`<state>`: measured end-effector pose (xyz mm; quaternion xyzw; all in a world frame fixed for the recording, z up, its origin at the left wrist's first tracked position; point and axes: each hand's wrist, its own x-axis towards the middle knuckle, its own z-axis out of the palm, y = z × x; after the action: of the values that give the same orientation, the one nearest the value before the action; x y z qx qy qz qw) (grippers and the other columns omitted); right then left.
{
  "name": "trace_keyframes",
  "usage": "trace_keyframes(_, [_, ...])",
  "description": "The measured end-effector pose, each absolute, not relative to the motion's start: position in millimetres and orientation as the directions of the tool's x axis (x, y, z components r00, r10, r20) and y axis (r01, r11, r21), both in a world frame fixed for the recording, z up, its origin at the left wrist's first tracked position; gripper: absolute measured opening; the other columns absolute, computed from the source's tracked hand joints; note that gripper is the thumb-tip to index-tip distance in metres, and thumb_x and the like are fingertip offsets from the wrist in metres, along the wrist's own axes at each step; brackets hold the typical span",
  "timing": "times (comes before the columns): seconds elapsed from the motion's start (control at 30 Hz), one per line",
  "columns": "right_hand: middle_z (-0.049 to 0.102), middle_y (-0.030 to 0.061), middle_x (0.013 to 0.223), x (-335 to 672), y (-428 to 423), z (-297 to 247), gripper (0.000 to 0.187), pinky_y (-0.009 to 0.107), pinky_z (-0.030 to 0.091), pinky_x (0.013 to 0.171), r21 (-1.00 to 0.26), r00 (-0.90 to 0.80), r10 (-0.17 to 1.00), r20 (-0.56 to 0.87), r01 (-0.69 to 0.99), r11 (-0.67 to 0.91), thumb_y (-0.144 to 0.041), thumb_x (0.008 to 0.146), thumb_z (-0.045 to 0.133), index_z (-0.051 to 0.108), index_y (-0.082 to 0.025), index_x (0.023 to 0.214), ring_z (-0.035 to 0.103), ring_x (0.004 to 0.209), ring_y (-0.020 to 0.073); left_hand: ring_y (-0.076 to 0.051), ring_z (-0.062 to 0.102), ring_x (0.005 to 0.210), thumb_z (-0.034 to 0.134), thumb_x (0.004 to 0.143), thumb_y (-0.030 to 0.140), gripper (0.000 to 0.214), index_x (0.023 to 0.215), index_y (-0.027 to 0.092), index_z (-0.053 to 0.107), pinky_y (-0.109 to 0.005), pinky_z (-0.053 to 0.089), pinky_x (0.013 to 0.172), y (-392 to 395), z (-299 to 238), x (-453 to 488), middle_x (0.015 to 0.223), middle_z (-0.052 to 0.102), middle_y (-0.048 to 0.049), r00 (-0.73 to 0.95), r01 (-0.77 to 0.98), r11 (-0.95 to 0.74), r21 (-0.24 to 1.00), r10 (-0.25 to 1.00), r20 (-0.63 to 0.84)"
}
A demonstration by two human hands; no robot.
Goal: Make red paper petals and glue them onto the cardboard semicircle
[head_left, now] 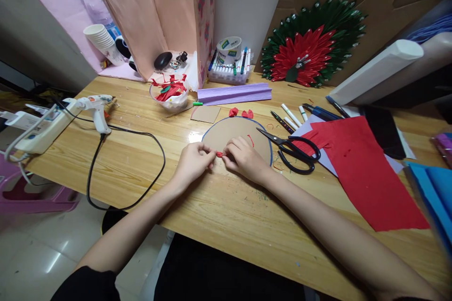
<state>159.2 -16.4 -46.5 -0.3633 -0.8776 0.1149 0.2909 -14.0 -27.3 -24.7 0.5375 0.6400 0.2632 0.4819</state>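
My left hand (193, 161) and my right hand (244, 157) meet over the near edge of a round cardboard disc (236, 132) with a blue rim. Both pinch a tiny folded piece of red paper (219, 154) between their fingertips. Two small folded red pieces (240, 113) lie at the disc's far edge, and a thin red strip (251, 140) rests on the disc. Black scissors (294, 150) lie just right of my right hand, blades pointing toward the disc.
A hot glue gun (96, 106) with a black cord (141, 169) lies at the left. A clear bowl of red scraps (170, 91), purple paper roll (234, 93), marker box (230, 69), red sheet (363, 169), loose pens (292, 116) and a red-green paper wreath (312, 42) surround the work spot.
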Motion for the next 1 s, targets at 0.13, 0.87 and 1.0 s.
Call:
trace_keyframes(0.13, [0.056,0.0079,0.075,159,-17,-46,0.007,0.033,0.042,0.066,-0.420,-0.562,0.707,0.428,0.569,0.707,-0.012,0.080,0.053,0.052,-0.017,0.075,0.048,0.075,0.0209,-0.013,0.054,0.042,0.058,0.074,0.042,0.028,0.081,0.015,0.062,-0.022,0.040,0.047,-29,-19,-15,0.045,0.058,0.0015,0.044,0.440,0.280,0.853,0.942,-0.332])
trace_keyframes(0.87, [0.057,0.0100,0.078,156,-21,-57,0.014,0.034,0.040,0.065,-0.223,-0.582,0.677,0.451,0.660,0.717,-0.017,0.087,0.045,0.056,-0.017,0.078,0.046,0.075,0.0230,-0.012,0.053,0.044,0.054,0.073,0.031,0.022,0.057,0.017,0.056,-0.022,0.036,0.050,-26,-20,-15,0.045,0.056,0.0016,0.116,0.516,0.230,0.825,0.936,-0.333])
trace_keyframes(1.0, [0.056,0.0103,0.078,155,-22,-56,0.014,0.034,0.040,0.065,-0.199,-0.589,0.670,0.452,0.666,0.719,-0.017,0.087,0.045,0.056,-0.016,0.077,0.046,0.075,0.0233,-0.012,0.054,0.045,0.053,0.073,0.030,0.021,0.056,0.017,0.056,-0.023,0.037,0.050,-25,-21,-16,0.046,0.057,0.0011,0.127,0.515,0.227,0.827,0.934,-0.335])
